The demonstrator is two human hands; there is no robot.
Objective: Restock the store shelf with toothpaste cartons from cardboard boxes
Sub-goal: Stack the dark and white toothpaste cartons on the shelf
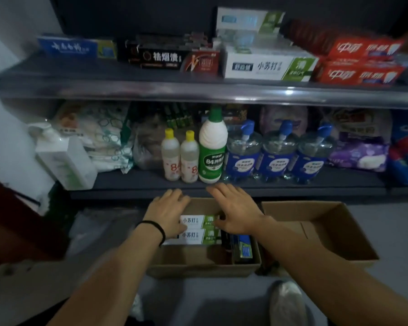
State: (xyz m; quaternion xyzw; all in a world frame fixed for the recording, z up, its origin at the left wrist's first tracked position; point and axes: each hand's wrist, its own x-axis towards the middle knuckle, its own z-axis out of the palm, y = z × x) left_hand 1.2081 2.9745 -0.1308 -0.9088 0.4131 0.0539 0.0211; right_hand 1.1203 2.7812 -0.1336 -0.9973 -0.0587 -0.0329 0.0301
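Toothpaste cartons (199,229), rectangular, glossy; both hands (166,211) (237,209) touching.

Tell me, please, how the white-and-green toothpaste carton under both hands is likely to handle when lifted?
The top white-and-green carton looks like a stiff, flat-sided box, so it probably won't flop or roll. Its slim shape suggests it is light. The left hand and right hand rest at its ends.

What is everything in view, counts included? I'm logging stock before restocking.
white-green toothpaste cartons: two visible, in left box.
left cardboard box: one, brown, floor.
right cardboard box: one, brown, floor.
white-green shelf cartons: stack, upper shelf.
red cartons: several, upper shelf right.
black cartons: several, upper shelf.
blue carton: one, upper left.
pump bottles: three, blue, lower shelf.
84 bottles: three, lower shelf.
left hand: on cartons.
right hand: on cartons.
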